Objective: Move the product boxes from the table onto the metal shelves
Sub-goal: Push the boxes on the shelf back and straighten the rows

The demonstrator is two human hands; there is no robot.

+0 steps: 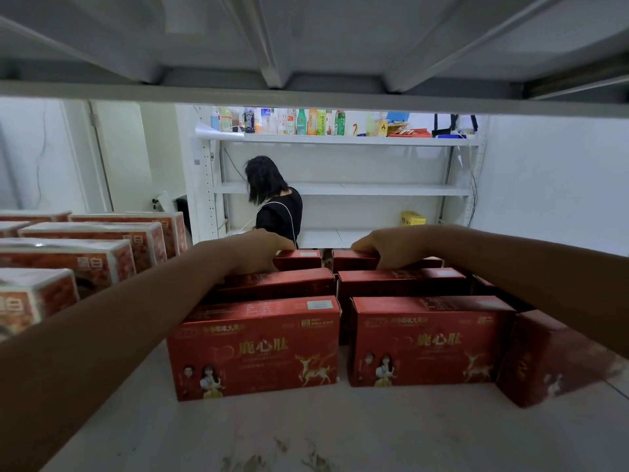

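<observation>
Both bare arms reach deep into a bay of the pale grey metal shelf, over rows of red cardboard product boxes printed with gold deer. The left hand lies on the left end of the rear-left red box, its fingers curled down over the far top edge. The right hand grips the rear-right red box the same way, fingers close together and hooked over its back edge. The thumbs are hidden, so I cannot tell whether they pinch from the near side.

The task looks well on. At least six red boxes stand on the shelf in two columns, three deep, and a sideways red box sits just beside them on the right. Shrink-wrapped packs of red-and-white boxes fill the left of the same board. The two rear boxes seem to be the ones in hand — probably being seated or squared at the back. The front strip of the board is bare, so more could fit. The bench is out of view, so what remains there cannot be judged.
</observation>
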